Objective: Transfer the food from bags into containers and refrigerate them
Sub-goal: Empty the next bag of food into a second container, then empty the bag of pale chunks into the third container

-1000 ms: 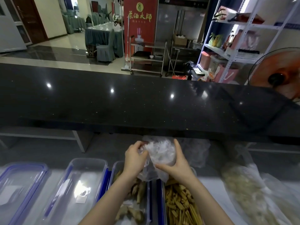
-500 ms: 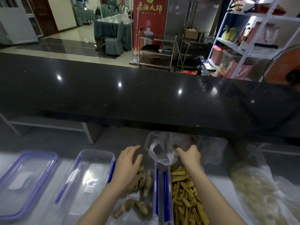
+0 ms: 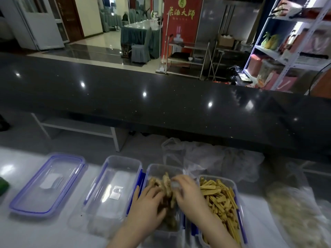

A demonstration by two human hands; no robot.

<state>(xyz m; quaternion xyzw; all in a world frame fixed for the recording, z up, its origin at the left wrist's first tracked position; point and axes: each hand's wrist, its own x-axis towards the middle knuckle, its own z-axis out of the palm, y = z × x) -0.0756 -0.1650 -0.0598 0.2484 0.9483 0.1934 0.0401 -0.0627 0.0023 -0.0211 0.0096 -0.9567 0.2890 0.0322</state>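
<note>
Both hands have been lowered from the emptied bag (image 3: 206,158), now dropped behind, into the middle container (image 3: 152,170). The left hand (image 3: 148,203) and right hand (image 3: 188,192), fingers spread, are pressed on the brown food pieces (image 3: 167,183), probably to settle them below the rim for a lid.

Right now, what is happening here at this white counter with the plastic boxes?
A person has both hands, left hand and right hand, in a clear plastic container of brown food pieces, arranging them. Beside it on the right, a second clear container holds yellow strips. An empty clear container and a blue-rimmed lid lie to the left. Crumpled empty plastic bags lie behind.
</note>
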